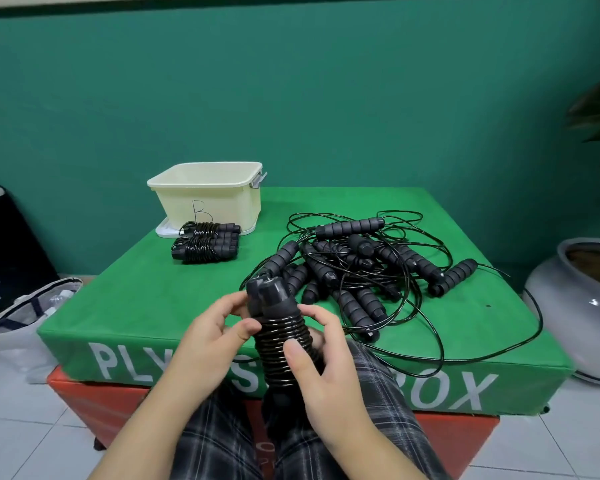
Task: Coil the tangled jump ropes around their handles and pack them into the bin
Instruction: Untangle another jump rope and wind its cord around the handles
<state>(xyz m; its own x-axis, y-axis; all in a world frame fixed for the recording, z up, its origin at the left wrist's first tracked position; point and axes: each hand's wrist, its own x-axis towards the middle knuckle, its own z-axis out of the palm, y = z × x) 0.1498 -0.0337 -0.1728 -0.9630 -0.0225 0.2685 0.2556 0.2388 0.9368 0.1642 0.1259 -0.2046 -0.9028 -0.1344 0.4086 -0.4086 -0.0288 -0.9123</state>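
Observation:
Both hands hold one black jump rope [280, 336] upright over my lap, its cord wound tightly round the paired handles. My left hand [215, 327] pinches the bundle near its top from the left. My right hand [321, 344] grips the coiled middle, thumb across the front. A tangled heap of black ropes and foam handles [357, 268] lies on the green box top to the right. Two coiled ropes [205, 241] lie side by side in front of the cream bin [222, 195], which is marked with a letter B and stands at the back left.
The green plyo box [146, 292] rests on a red one [101, 403]. Loose cord hangs over its front right edge [440, 355]. A grey ceramic pot [579, 306] stands on the floor at the right. A white bag [25, 317] and a dark bag [4, 244] sit at the left.

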